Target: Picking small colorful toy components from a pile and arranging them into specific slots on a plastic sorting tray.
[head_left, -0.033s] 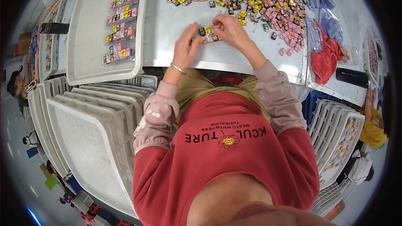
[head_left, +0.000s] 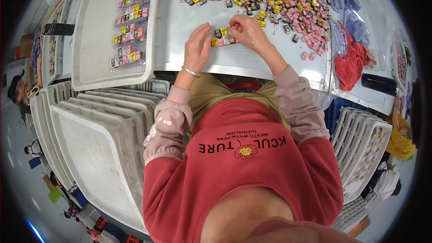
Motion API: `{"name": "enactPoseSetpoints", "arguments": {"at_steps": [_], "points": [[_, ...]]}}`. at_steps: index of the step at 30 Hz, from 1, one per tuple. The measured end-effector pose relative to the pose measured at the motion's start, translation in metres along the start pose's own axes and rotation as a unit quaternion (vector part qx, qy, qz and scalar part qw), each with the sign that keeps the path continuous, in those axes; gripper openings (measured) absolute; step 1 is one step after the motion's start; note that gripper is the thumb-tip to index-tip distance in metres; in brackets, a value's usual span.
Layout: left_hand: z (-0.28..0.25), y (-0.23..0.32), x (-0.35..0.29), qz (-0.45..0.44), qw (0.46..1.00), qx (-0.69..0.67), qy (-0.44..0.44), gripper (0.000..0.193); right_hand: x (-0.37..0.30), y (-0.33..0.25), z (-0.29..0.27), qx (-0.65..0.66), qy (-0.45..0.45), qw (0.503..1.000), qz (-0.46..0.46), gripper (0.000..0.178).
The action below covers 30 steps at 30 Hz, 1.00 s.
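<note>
On the pale tabletop a small grouped set of printed blocks, in black, yellow, pink and white, lies between my hands. My left hand, with a bracelet at the wrist, is beside the set's left end, fingers stretched out and holding nothing. At the set's upper right, my right hand has thumb and forefinger pinched on a small pinkish block, partly hidden by the fingertips. A wide heap of similar loose blocks spreads over the far part of the table.
A white perforated tray at the left bears rows of clear packs of blocks. Stacked white trays stand at lower left, more trays at right. Right of the heap lie clear plastic packaging, a red cloth and a black cylinder.
My left hand has drawn slightly left, away from the grouped blocks, uncovering more of their left end. My right hand stays nearly still in its pinch.
</note>
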<state>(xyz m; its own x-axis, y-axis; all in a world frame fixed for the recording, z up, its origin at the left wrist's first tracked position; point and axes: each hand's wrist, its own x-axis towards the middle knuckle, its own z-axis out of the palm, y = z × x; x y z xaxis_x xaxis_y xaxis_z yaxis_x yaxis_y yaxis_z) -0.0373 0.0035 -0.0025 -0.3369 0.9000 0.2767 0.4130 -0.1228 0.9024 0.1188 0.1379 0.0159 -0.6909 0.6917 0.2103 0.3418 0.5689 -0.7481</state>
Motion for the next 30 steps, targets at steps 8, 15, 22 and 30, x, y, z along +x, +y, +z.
{"name": "enactPoseSetpoints", "arguments": {"at_steps": [8, 15, 22, 30], "points": [[-0.01, 0.007, 0.026, 0.121, 0.963, 0.232, -0.071, 0.019, -0.038, 0.017, -0.035, -0.074, 0.108, 0.991, 0.022, 0.011], [-0.008, 0.008, 0.037, 0.125, 0.932, 0.31, -0.139, 0.016, -0.055, 0.025, -0.037, -0.115, 0.11, 0.986, 0.047, 0.015], [-0.009, 0.007, 0.036, 0.217, 0.906, 0.342, -0.12, 0.012, -0.045, 0.014, -0.048, -0.138, 0.114, 0.984, 0.007, 0.02], [-0.011, -0.006, 0.042, 0.198, 0.928, 0.293, -0.117, 0.012, -0.002, 0.002, -0.005, -0.047, 0.046, 0.989, -0.133, 0.016]]}}
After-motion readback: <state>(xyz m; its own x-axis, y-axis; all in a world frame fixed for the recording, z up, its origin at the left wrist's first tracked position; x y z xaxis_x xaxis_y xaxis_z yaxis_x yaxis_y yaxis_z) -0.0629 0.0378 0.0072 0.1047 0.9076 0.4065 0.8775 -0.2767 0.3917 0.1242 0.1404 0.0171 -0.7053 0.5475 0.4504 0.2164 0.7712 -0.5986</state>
